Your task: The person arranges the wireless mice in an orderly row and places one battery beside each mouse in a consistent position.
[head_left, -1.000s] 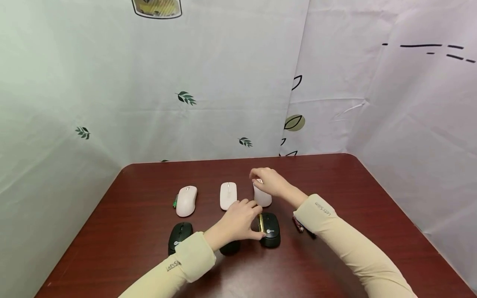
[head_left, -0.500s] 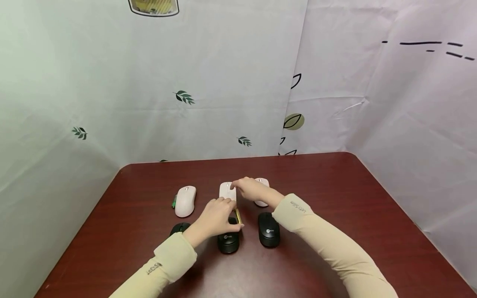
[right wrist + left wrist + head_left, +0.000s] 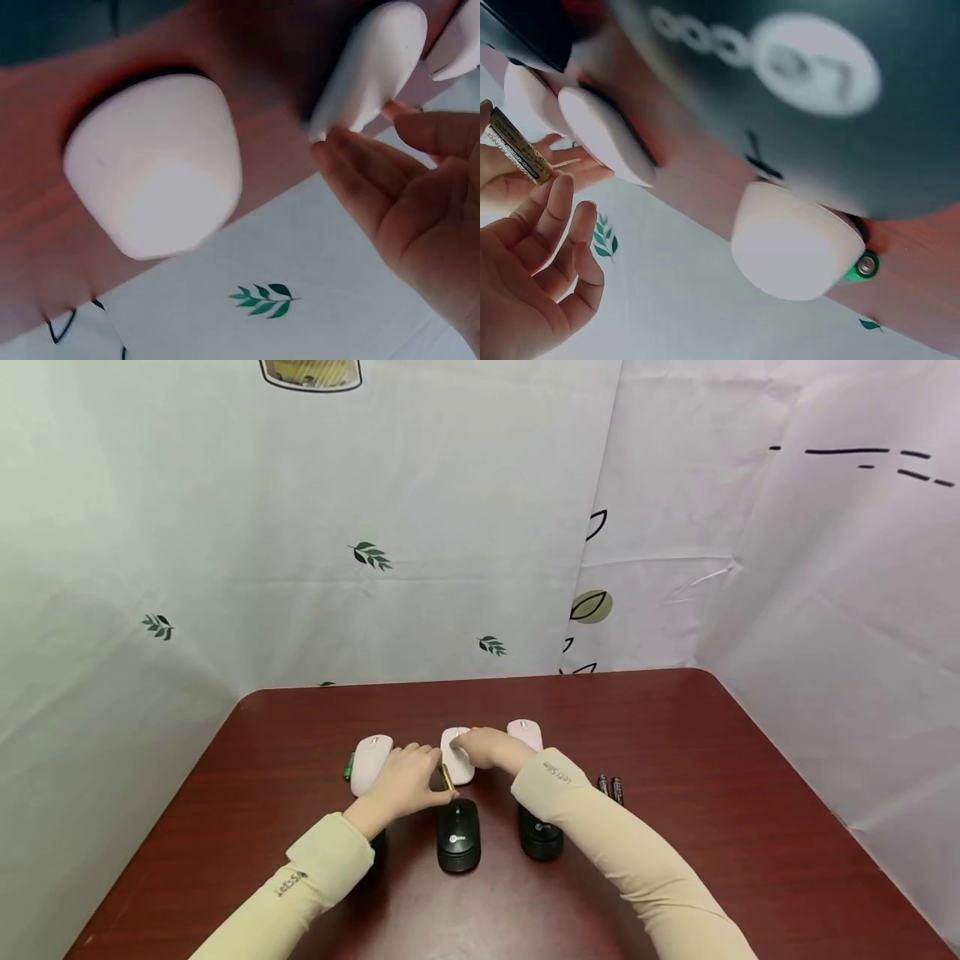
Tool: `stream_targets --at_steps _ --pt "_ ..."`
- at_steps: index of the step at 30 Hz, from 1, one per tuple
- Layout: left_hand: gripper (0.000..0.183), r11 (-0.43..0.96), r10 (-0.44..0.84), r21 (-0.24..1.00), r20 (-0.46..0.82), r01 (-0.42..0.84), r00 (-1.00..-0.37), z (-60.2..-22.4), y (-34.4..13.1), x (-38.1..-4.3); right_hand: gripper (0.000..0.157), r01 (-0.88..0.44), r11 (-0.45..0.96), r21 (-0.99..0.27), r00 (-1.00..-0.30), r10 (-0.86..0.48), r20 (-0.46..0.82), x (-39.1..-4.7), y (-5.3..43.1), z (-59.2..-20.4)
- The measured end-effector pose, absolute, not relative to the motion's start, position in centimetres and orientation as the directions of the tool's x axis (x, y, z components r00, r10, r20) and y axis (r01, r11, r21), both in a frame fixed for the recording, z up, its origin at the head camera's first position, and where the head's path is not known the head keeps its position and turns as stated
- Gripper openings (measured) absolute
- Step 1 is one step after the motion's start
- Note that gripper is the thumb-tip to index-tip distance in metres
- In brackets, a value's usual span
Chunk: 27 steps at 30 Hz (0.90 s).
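Observation:
My left hand (image 3: 405, 781) pinches a gold-coloured battery (image 3: 517, 146) lengthwise between thumb and fingertips, above the table between the middle white mouse (image 3: 455, 770) and the middle black mouse (image 3: 458, 839). The other fingers of that hand are loosely bent. At the middle white mouse is my right hand (image 3: 491, 747), its fingertips overlapping the end of the mouse in the right wrist view, with the fingers nearly straight and the thumb apart from them. The mouse lies flat on the table.
A left white mouse (image 3: 370, 764) has a green battery (image 3: 866, 265) beside it. Right of the middle stand a white mouse (image 3: 525, 735) and a black mouse (image 3: 542, 839), partly behind my sleeve. Two slim dark cylinders (image 3: 617, 791) lie farther right. My left forearm mostly covers another black mouse (image 3: 780, 90).
Both hands have swept left: the left, with the battery, from the right black mouse past the middle one; the right from the right white mouse to the middle one. The mice stayed in place.

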<state>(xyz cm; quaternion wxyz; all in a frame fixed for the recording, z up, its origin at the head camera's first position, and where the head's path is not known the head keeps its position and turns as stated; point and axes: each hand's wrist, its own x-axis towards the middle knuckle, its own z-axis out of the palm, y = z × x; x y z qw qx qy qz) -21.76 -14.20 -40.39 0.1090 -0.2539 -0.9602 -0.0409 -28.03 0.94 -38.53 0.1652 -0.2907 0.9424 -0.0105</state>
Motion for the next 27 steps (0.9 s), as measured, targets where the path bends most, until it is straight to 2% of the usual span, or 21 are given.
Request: stream_targets --at_steps 7,12,17,23,27 --pt "0.040 0.894 0.434 0.040 0.173 0.447 -0.884 -40.5 -14.9 -23.0 0.035 -0.571 0.819 -0.060 -0.744 -0.547 -0.383 -28.6 -0.1 -38.1" --pt "0.037 0.918 0.386 0.043 0.141 0.395 -0.912 -40.3 -15.2 -24.3 0.035 -0.568 0.821 -0.064 -0.736 -0.540 -0.408 -29.2 -0.5 -37.8" --pt "0.034 0.928 0.357 0.068 0.124 0.366 -0.926 -40.2 -15.0 -25.7 0.030 -0.563 0.824 -0.065 -0.740 -0.537 -0.405 -29.3 -0.6 -37.8" --pt "0.033 0.945 0.311 0.081 0.059 0.315 -0.948 -40.4 -14.4 -27.1 0.017 -0.567 0.823 -0.021 -0.759 -0.533 -0.374 -29.2 -0.9 -38.1" --pt "0.030 0.954 0.283 0.097 0.034 0.285 -0.959 -40.7 -13.9 -27.6 0.016 -0.563 0.826 -0.020 -0.759 -0.526 -0.383 -29.2 -1.0 -38.0"
